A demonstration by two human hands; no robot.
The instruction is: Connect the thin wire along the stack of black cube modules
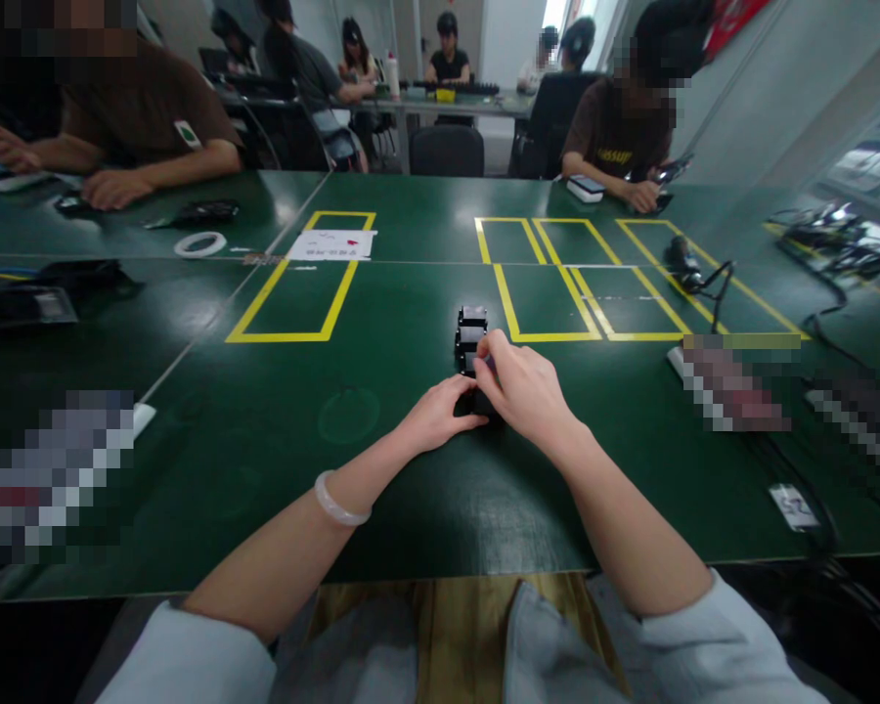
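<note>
A narrow black object made of a row of block-like segments with shiny grey tops (472, 335) stands on the green table in front of me, pointing away. My left hand (444, 411) grips its near end from the left, thumb and fingers around the side. Over the near segments, my right hand (524, 386) is closed in a pinch. Its fingertips are at the object's top, and a small dark piece seems to lie between them, too hidden to name. Both hands cover most of the object's near half. A pale bracelet (341, 501) circles my left wrist.
Yellow tape rectangles (279, 337) mark the green table (264, 518). A paper sheet (333, 244) and a white tape roll (199, 244) lie left. Rightward are a black device with a cable (682, 262) and a small labelled card (792, 506). People sit across the table.
</note>
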